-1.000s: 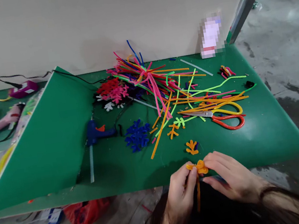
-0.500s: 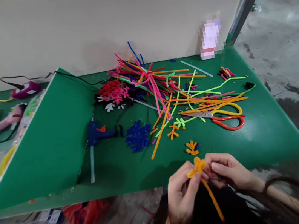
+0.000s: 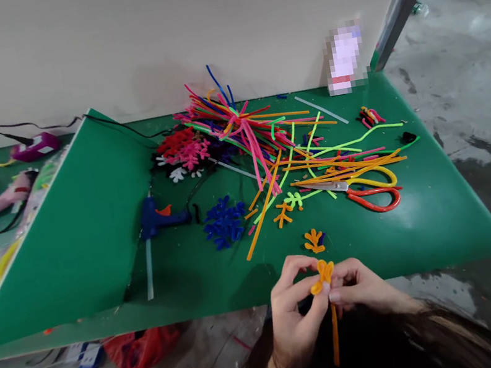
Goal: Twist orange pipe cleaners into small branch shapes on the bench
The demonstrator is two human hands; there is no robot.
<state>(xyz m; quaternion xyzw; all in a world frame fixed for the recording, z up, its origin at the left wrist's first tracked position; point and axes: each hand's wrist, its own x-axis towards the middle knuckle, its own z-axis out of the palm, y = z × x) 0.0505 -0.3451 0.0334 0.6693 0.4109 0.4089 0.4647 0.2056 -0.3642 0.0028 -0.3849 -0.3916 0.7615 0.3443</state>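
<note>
Both hands meet at the near edge of the green table [image 3: 444, 220]. My left hand [image 3: 295, 311] and my right hand [image 3: 362, 290] pinch an orange pipe cleaner [image 3: 323, 278] from either side. Its top is bent into small loops and its loose tail hangs down between my wrists. Just beyond my fingers a finished orange looped shape [image 3: 314, 240] lies on the table. Another orange shape [image 3: 282, 214] and a light green one [image 3: 295, 199] lie farther back.
A heap of coloured pipe cleaners [image 3: 261, 137] fills the table's back. Red-and-yellow scissors [image 3: 364, 189] lie at the right, a blue glue gun [image 3: 157, 219] at the left, blue shapes [image 3: 224, 225] beside it, red and pink shapes [image 3: 185, 147] behind. A slanted green board [image 3: 80, 237] stands left.
My hands have turned the orange pipe cleaner. Its tail swung from straight down, out to the right, and back to hanging down. The looped top has grown tighter.
</note>
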